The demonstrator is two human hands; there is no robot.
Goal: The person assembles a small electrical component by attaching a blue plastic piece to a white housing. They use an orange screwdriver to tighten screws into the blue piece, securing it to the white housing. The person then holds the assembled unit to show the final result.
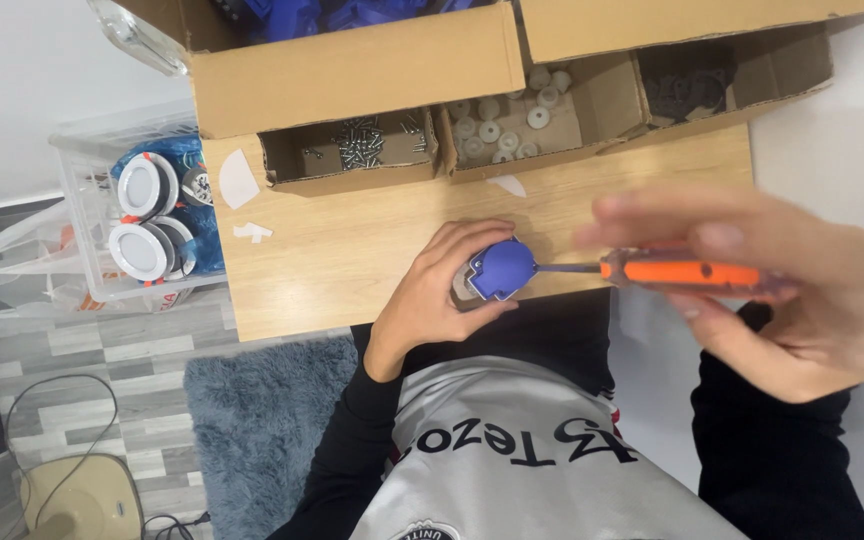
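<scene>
My left hand (439, 290) grips a small blue domed part (501, 268) with a white-grey rim, held just above the front edge of the wooden table (352, 245). My right hand (782, 290), blurred and close to the camera, holds an orange-handled screwdriver (677, 271). Its metal shaft (567, 267) runs left, and the tip meets the blue part's right side.
Open cardboard boxes line the table's back edge: one with screws (360, 143), one with white round pieces (507, 125), one with dark parts (687, 90). A clear plastic bin (87, 215) with round white lamps stands at the left on the floor. A grey rug (262, 420) lies below.
</scene>
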